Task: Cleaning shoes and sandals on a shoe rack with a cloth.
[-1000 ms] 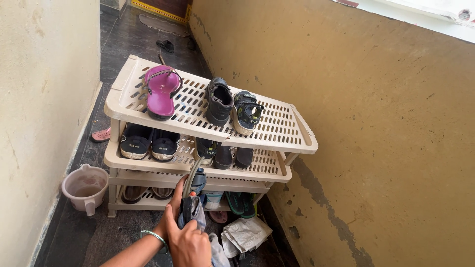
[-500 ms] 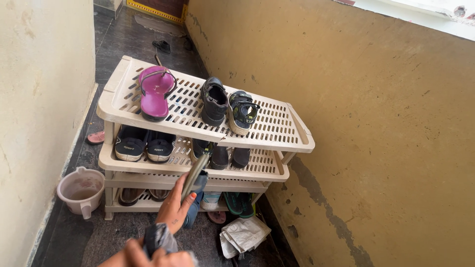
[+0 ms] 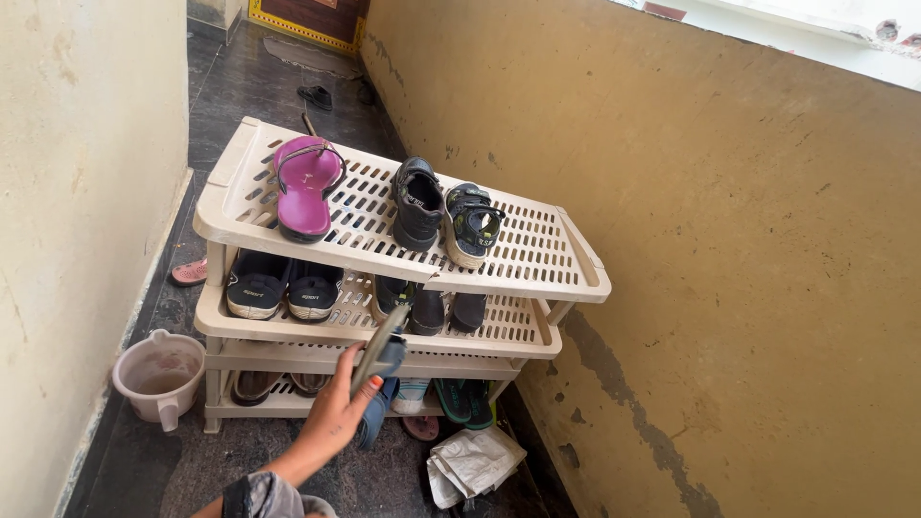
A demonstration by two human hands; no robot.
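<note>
One hand reaches up from the lower edge of the view toward the front of the cream plastic shoe rack, its fingers closed around a flat grey-green sandal. Whether it is the left or the right hand cannot be told; the other hand is out of sight. The sandal stands tilted on edge, just in front of the rack's second shelf and level with its front rail, which lies between the sandal and the shelf space behind it.

On the rack's top shelf lie two magenta sandals, stacked at the left end, and beside them, nearer the middle, a pair of dark children's shoes, two in all. The second shelf carries two dark sneakers at the left and about three dark shoes in the middle, right behind the held sandal. The lowest shelf is shadowed; brown footwear shows at the left and green slippers at the right, their count unclear.

Left of the rack, one pale plastic mug sits on the dark floor, and one pink slipper lies behind it by the wall. In front of the rack's right end lies one crumpled white bag. Far behind the rack, two dark slippers rest on the floor
</note>
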